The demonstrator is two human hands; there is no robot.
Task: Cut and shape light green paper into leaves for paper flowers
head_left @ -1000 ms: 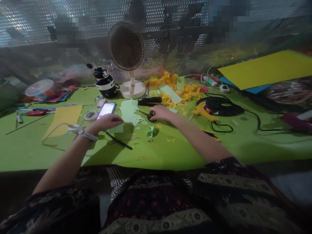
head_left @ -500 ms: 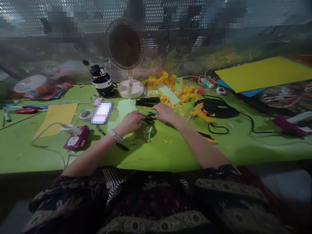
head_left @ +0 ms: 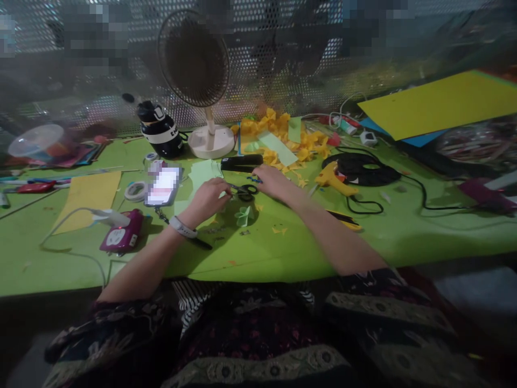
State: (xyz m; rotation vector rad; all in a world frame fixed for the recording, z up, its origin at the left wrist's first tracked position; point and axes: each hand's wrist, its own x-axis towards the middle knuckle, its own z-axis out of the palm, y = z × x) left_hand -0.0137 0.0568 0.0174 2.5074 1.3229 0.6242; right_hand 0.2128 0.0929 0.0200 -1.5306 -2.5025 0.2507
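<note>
My left hand [head_left: 210, 199], with a pale band at the wrist, has its fingers closed at the blade end of a pair of black scissors [head_left: 247, 192]. The scissors lie with their handle loops toward my right hand [head_left: 270, 182]. That hand is curled low over the table, its fingertips at a small blue thing [head_left: 254, 179] whose kind I cannot make out. Behind both hands lies a black stapler [head_left: 242, 162]. A pale green folded paper flower [head_left: 244, 216] sits just in front of the scissors. Light green paper sheets [head_left: 205, 173] lie beyond my left hand.
Yellow paper flowers [head_left: 274, 129] are heaped at the back beside a fan [head_left: 210, 141] and a black bottle [head_left: 161, 132]. A lit phone [head_left: 163, 186] and tape roll [head_left: 135, 191] lie left. To the right are a yellow glue gun [head_left: 333, 178] and a yellow-black cutter [head_left: 343, 220].
The view has shifted slightly. My left hand has drawn a little left, and more of the scissors' handles shows. My right hand stays near the small blue thing.
</note>
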